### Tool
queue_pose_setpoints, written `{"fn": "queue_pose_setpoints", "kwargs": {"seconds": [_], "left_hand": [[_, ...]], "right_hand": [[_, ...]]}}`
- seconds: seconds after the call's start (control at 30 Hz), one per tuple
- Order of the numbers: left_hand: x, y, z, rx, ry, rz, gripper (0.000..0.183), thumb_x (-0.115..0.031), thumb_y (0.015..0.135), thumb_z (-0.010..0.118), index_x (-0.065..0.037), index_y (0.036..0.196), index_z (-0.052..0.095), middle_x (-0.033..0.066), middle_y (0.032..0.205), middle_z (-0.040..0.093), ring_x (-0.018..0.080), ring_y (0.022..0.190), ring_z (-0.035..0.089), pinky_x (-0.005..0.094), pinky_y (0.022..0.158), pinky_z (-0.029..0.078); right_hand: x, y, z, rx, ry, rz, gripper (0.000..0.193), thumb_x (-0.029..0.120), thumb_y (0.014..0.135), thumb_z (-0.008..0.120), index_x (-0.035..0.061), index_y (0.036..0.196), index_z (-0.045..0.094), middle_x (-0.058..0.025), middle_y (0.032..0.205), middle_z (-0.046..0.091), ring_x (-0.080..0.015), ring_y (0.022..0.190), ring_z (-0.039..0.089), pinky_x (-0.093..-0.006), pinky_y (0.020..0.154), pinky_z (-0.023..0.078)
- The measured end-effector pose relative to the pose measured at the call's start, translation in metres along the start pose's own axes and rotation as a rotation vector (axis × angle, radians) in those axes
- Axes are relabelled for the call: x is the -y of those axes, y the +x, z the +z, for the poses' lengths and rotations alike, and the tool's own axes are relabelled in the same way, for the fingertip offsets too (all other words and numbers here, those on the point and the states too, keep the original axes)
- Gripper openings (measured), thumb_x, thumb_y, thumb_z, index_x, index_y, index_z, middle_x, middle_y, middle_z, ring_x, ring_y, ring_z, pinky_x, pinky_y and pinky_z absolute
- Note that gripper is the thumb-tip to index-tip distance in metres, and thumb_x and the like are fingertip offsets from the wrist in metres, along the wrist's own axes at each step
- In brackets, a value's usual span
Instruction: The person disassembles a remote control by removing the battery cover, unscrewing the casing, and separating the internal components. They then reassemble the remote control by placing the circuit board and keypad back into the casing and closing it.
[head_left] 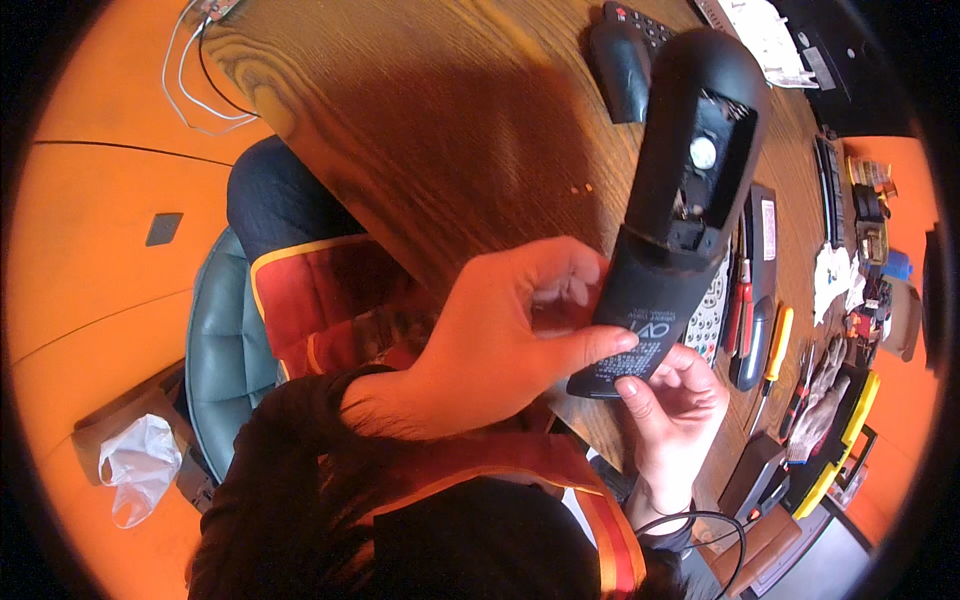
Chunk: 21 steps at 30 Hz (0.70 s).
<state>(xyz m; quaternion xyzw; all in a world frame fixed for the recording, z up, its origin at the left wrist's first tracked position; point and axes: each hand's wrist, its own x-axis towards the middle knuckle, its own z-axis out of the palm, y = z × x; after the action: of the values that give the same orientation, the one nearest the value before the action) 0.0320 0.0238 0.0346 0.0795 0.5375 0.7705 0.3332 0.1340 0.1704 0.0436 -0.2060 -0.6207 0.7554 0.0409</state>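
Between my hands is a long black handheld device (pixel 650 290) with a rounded far end, tilted with that end up and away from me. An open recess in its upper half shows a shiny round silver part and metal contacts; pale print covers its lower part. My left hand (pixel 500 330) grips the lower part from the left, thumb lying across the printed face and fingers curled behind. My right hand (pixel 680 415) pinches the near end from the right, thumb on the edge, other fingers partly hidden beneath.
On the wooden table (pixel 470 130) lie a black remote control (pixel 640 25), a dark rounded piece (pixel 618 75), a grey button remote (pixel 706 325), a red-handled tool (pixel 742 305) and a yellow-handled screwdriver (pixel 778 345). Grey gloves (pixel 820 400) lie farther right. A teal chair (pixel 230 340) stands left.
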Motion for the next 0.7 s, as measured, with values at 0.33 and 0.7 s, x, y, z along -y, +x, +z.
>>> {"fn": "queue_pose_setpoints", "kwargs": {"seconds": [0.33,0.7], "left_hand": [[-0.0045,-0.0040,0.0006,0.011,0.019,0.025,0.020,0.006,0.073,0.067,-0.001,0.084,0.052,0.0048,0.081,0.060,0.0095,0.079,0.057,0.0242,0.071,0.046],[-0.0028,0.0015,-0.0009,0.056,-0.095,-0.014,0.022,0.001,0.074,0.065,0.001,0.091,0.051,0.0067,0.084,0.058,0.0092,0.082,0.056,0.0239,0.072,0.050]], "right_hand": [[-0.0014,0.0001,0.0004,0.031,0.033,-0.038,0.031,-0.012,0.071,0.064,-0.0054,0.101,0.056,-0.0123,0.095,0.063,-0.0148,0.088,0.060,-0.0287,0.081,0.048],[-0.0017,0.0000,-0.0010,0.081,0.054,-0.044,0.034,-0.012,0.072,0.063,-0.0052,0.104,0.054,-0.0124,0.097,0.062,-0.0158,0.090,0.060,-0.0286,0.081,0.048]]}}
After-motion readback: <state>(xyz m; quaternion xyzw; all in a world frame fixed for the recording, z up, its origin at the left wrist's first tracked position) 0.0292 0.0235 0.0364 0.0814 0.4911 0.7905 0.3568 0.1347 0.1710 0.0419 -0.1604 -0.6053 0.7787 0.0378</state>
